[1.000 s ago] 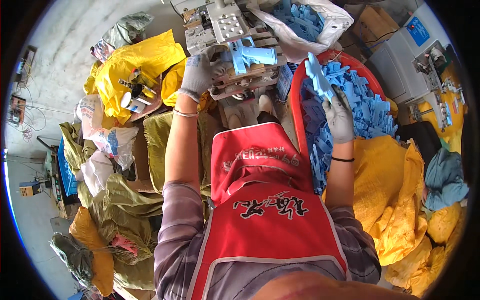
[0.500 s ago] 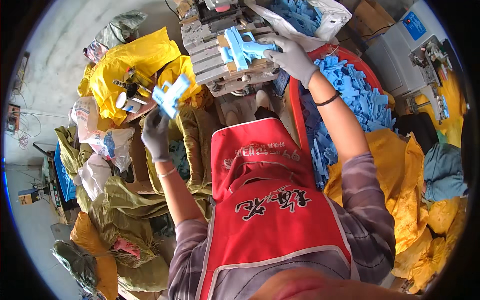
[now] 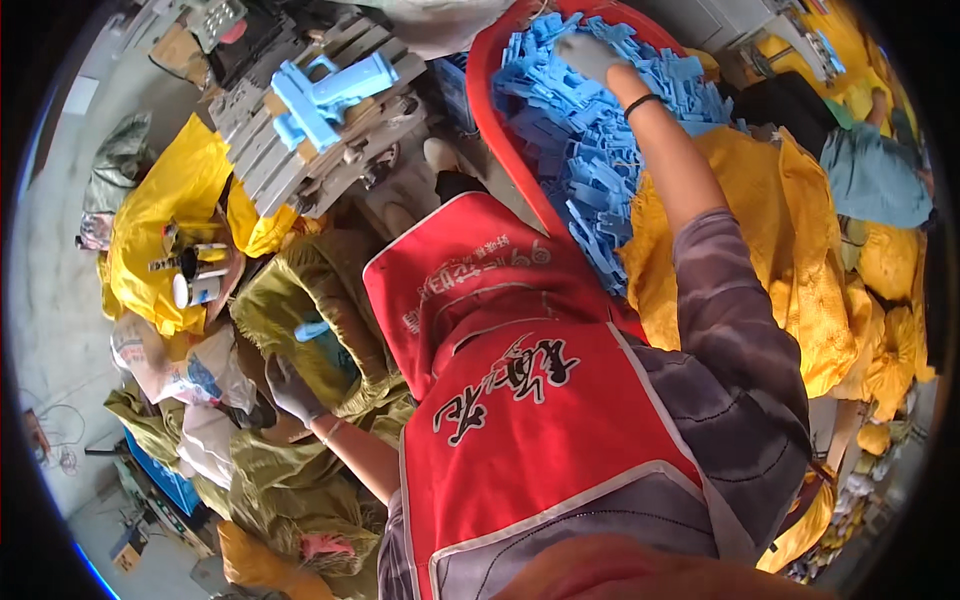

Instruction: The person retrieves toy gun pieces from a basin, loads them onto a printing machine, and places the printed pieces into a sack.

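Note:
My right hand (image 3: 588, 57), in a grey glove, reaches into the far part of a heap of light-blue plastic toy-pistol parts (image 3: 600, 180). Its fingertips are lost against the heap, so their grip cannot be made out. A light-blue toy pistol (image 3: 322, 98) lies on the slotted metal bed of a machine (image 3: 262, 165), with neither hand on it. My left hand (image 3: 294, 390), also gloved in grey, holds nothing, its fingers stretched out beside an open olive-green sack (image 3: 370, 290). Inside that sack shows a light-blue piece (image 3: 312, 330).
The heap fills a red tub (image 3: 487, 110). Orange sacks (image 3: 740, 240) lie at my right and a yellow sack (image 3: 165, 235) at the left, with a white cup (image 3: 200, 290) beside it. Another person's teal-clad part (image 3: 870, 175) shows at the far right.
My left hand has let go of a toy pistol and moved down by the green sack. The right hand has left the pistol on the machine and gone to the heap. The view has swung right.

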`<state>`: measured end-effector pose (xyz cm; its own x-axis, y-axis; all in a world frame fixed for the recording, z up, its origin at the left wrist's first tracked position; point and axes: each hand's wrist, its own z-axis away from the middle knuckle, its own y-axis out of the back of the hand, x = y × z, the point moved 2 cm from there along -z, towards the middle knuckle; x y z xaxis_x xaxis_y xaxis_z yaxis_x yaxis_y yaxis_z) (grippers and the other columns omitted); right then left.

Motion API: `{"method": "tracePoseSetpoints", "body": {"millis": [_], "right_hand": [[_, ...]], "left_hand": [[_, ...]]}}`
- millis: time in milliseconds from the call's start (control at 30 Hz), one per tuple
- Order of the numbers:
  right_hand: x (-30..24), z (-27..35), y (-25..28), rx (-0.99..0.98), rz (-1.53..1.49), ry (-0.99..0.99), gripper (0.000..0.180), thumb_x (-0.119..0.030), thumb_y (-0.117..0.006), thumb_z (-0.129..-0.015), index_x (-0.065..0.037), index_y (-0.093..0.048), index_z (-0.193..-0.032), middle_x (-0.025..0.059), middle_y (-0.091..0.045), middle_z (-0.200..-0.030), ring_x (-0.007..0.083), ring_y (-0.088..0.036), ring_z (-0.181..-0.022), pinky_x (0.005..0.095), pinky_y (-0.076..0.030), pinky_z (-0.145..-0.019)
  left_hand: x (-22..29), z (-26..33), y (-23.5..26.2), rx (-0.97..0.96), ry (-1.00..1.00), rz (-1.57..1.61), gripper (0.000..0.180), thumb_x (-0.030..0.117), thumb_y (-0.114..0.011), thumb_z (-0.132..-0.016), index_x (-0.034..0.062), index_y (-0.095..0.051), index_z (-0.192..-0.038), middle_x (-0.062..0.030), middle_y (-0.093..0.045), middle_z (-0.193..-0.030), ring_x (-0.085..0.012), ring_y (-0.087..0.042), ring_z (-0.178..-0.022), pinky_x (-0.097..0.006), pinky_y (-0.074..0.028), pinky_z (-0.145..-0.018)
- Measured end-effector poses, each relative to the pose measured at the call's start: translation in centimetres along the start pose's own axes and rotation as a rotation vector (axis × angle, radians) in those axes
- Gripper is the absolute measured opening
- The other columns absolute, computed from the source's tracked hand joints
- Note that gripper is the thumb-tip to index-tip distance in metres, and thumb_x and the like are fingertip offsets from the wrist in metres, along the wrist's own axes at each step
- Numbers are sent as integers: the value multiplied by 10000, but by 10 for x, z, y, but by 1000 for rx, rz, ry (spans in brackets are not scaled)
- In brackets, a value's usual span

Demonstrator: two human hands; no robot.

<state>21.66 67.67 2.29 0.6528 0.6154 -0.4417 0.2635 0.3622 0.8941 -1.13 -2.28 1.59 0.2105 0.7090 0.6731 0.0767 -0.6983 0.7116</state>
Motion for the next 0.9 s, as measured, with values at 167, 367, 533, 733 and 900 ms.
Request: {"method": "tracePoseSetpoints", "body": {"millis": [167,367,533,733,900], "right_hand": [[25,14,-63,-189,410,-73,399,-336,-507,-848,-134,-546,-1189,133,-550,-1205,324,-521,-1121,440,-430,-934],[34,-14,-81,6,763,9,357,-182,-525,-833,-188,-531,-1190,24,-474,-1261,246,-448,-1175,408,-435,-864],[32,-40,-76,-193,857,134,417,-138,-447,-860,-251,-504,-1257,-1,-463,-1304,233,-374,-1258,446,-386,-936],[31,-27,-42,-363,1030,307,293,-189,-520,-821,-188,-622,-1095,81,-583,-1152,289,-523,-1109,434,-419,-898],[44,37,-52,-697,745,242,361,-132,-505,-764,-114,-596,-1112,182,-596,-1138,354,-597,-997,460,-481,-827]], "left_hand": [[38,4,-24,-128,75,136,273,160,-540,-921,-17,-596,-1122,-67,-644,-1044,-135,-580,-941,-257,-443,-858],[71,8,-26,-163,14,79,262,151,-542,-916,-25,-608,-1099,-77,-654,-1038,-147,-599,-929,-266,-466,-840],[87,14,-27,-190,-42,-45,269,169,-554,-899,-16,-623,-1081,-99,-665,-1014,-156,-615,-902,-283,-478,-811],[99,12,-37,-210,0,-36,266,190,-559,-891,4,-642,-1063,-94,-671,-1004,-161,-622,-887,-287,-486,-784],[129,7,-47,-140,-81,125,240,175,-571,-879,11,-661,-1029,-94,-680,-982,-167,-636,-870,-288,-494,-782]]}}
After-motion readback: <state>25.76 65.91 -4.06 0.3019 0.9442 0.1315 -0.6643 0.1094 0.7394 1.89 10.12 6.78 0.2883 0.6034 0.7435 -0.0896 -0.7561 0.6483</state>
